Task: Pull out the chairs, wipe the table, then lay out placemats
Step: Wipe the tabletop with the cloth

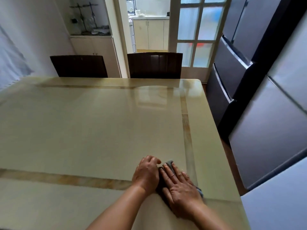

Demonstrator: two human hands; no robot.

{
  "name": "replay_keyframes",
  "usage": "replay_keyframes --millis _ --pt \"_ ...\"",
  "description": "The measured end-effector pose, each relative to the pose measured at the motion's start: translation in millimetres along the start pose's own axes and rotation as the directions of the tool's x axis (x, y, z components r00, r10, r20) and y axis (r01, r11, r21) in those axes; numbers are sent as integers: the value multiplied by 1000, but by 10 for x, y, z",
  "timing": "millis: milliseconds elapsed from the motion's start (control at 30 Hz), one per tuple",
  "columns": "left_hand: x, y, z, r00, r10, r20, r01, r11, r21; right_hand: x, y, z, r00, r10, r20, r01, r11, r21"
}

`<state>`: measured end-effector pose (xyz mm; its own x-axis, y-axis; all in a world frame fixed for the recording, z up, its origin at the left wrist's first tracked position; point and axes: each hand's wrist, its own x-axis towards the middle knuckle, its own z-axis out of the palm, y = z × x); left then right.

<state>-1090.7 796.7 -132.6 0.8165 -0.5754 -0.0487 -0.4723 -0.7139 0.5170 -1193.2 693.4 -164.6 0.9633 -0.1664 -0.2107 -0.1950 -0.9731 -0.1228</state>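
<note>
Glossy cream table (83, 130), right hand (181, 188) flat on cloth (169, 163), left hand (146, 173) curled beside

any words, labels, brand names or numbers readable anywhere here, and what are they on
None can be read.
The fridges show no badge or label.
The cloth under the right hand and beside the left hand shows no tag or print.
The table and chairs bear no text.
The kitchen shelf items are too small and blurred to read.

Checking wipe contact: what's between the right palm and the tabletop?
Head view: a grey cloth lies under the flat right hand on the table. The left hand curls at its left edge.
</note>
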Motion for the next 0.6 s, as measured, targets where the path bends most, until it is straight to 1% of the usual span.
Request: replay_keyframes --millis 67,167,267,300,333,367,433,600 --pt "-55 -59 -21 1000 -10 0 10 1000 -2 -41 25 -24 999 -32 13 33 999 -24" --pt "-15 -101 -41 999 -19 -30 19 1000 -10 96 136 -29 997 -32 67 33 999 -13" --pt "154 -160 -44 997 -28 -71 27 1000 -8 390 355 -243 999 23 27 -23 1000 -16" --pt "246 -193 -47 996 -30 -81 30 1000 -6 589 468 -262 998 -33 -45 34 999 19" --pt "326 -222 -48 996 -36 -82 36 999 -4 737 566 -308 998 -29 -54 32 997 64" --pt "409 -253 -50 996 -44 -79 44 999 1 885 657 -360 999 -14 -49 17 997 76" --pt "653 -306 -45 994 -59 -89 62 998 22 1256 828 -484 998 60 -28 -57 995 79" --pt "1369 -296 -16 985 -85 -151 92 995 39 2168 1203 -721 987 163 -17 -159 979 131"
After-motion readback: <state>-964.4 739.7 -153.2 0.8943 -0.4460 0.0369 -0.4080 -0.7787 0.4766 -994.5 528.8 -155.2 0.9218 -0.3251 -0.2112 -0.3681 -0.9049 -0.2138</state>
